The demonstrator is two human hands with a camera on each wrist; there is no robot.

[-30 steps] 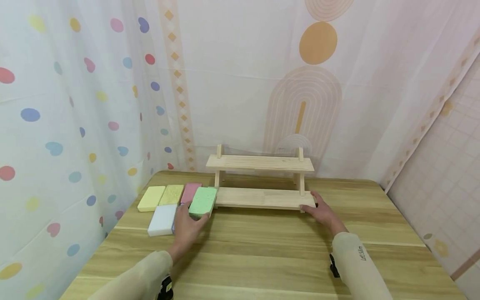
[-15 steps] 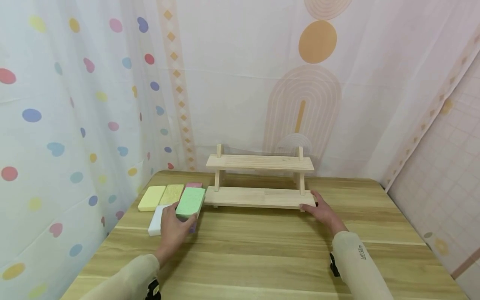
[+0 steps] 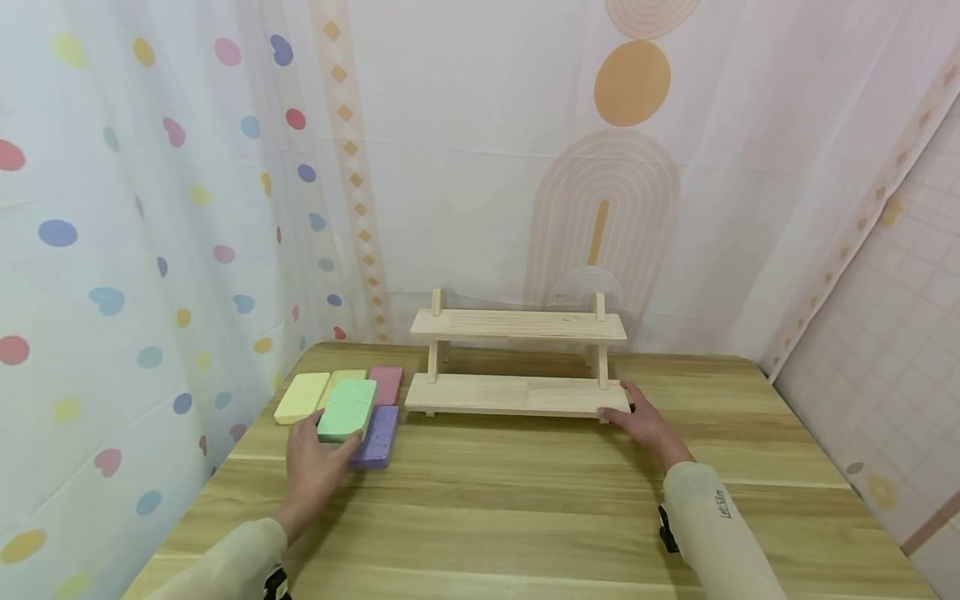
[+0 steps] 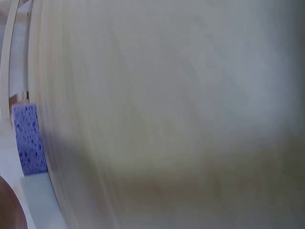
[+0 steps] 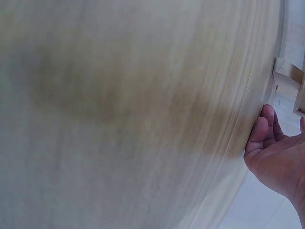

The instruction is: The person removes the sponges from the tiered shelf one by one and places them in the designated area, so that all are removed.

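My left hand (image 3: 313,467) pinches a green sponge (image 3: 347,408) between thumb and fingers, raised over the group of sponges at the table's left. Just right of it lies a purple sponge (image 3: 378,437); a white sponge (image 4: 45,198) touches the purple one in the left wrist view but is hidden in the head view. Behind are a pink sponge (image 3: 387,383), a partly covered mustard-yellow sponge (image 3: 352,375) and a pale yellow sponge (image 3: 302,397). At the right end of a two-tier wooden shelf (image 3: 517,393), my right hand (image 3: 651,425) grips the lower board.
The wood-grain table (image 3: 510,517) extends in front of the shelf and to both sides. A patterned curtain (image 3: 480,167) hangs behind it, and a dotted curtain (image 3: 150,250) borders the left side.
My left hand has carried the green sponge leftward from the shelf's left end, past the purple sponge, uncovering the pink and purple ones. My right hand has stayed at the shelf.
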